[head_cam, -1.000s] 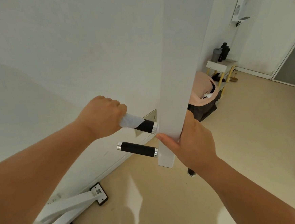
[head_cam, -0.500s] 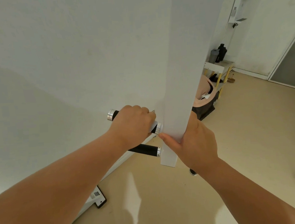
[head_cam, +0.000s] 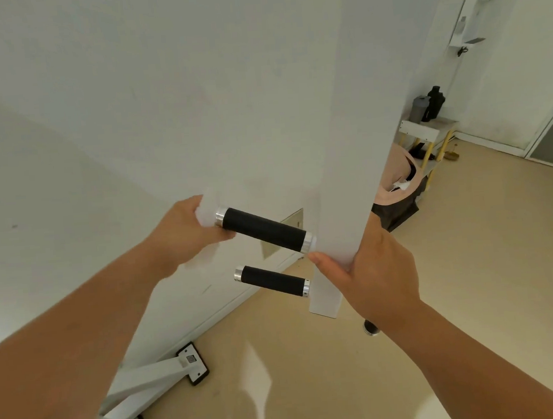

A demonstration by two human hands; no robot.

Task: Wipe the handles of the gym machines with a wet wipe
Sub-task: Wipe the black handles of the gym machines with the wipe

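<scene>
Centre frame: my left hand clutches the wet wipe against the upper handle's outer end cap, and my right hand grasps the white post. I judge this wiping stroke nearly complete; the next move calls for wrapping the wipe round the lower handle.

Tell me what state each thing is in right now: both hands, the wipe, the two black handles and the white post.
upper handle, black grip bare, free end covered.
lower handle, touched by neither hand.
white post, vertical, held near its lower end.
wet wipe, bunched over the upper handle's free end.
left hand, gripping the wet wipe.
right hand, holding the white post.
</scene>
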